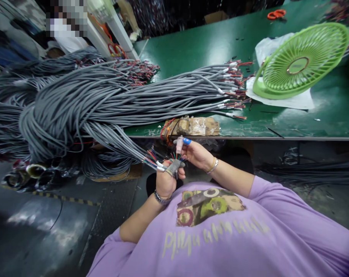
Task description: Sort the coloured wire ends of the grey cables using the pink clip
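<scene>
A large bundle of grey cables [105,96] lies across the green table [321,119] and droops over its front edge. My left hand [165,179], thumb wrapped in grey tape, is closed on the ends of a few of these cables just below the table edge. Their stripped coloured wires [176,157] fan out above my fist. My right hand [196,154], with taped and blue-capped fingertips, pinches at those coloured wires from the right. Both hands are close together in front of my purple shirt.
A green fan [303,61] lies tilted on white paper at the table's right. Orange scissors [276,14] rest at the far edge. A taped brown block [196,126] sits on the front edge. More cable coils pile up at left, near another person [66,29].
</scene>
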Demonstrator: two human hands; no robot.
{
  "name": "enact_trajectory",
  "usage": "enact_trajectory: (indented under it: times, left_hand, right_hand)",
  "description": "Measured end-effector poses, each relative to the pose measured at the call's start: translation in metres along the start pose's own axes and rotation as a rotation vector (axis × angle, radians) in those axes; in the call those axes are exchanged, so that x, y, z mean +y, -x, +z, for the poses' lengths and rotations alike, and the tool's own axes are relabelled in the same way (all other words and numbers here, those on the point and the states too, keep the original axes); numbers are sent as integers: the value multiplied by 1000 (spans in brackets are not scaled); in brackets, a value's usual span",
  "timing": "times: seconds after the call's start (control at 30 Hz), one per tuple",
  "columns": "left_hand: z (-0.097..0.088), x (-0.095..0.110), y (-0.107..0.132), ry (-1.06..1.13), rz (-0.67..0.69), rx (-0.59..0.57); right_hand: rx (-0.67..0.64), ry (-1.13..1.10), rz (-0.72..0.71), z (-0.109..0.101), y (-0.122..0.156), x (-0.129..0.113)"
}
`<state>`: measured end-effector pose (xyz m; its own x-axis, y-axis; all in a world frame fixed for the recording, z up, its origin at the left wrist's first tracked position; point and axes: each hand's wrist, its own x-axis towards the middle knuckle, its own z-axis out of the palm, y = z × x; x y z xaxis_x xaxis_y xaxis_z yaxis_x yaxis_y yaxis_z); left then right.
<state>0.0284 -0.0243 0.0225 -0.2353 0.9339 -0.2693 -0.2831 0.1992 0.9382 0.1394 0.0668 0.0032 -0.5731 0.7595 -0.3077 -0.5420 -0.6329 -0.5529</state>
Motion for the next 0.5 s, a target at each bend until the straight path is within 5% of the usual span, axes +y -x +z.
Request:
enact_trajectory:
  times: [0.4, 0.5]
  left_hand:
    - [0, -1, -6, 9, 11, 5]
    - [-1, -1, -6, 8, 8, 12]
  right_hand:
    - [13, 134, -229, -10, -9, 12]
    - [-28, 119, -153, -9, -13, 13]
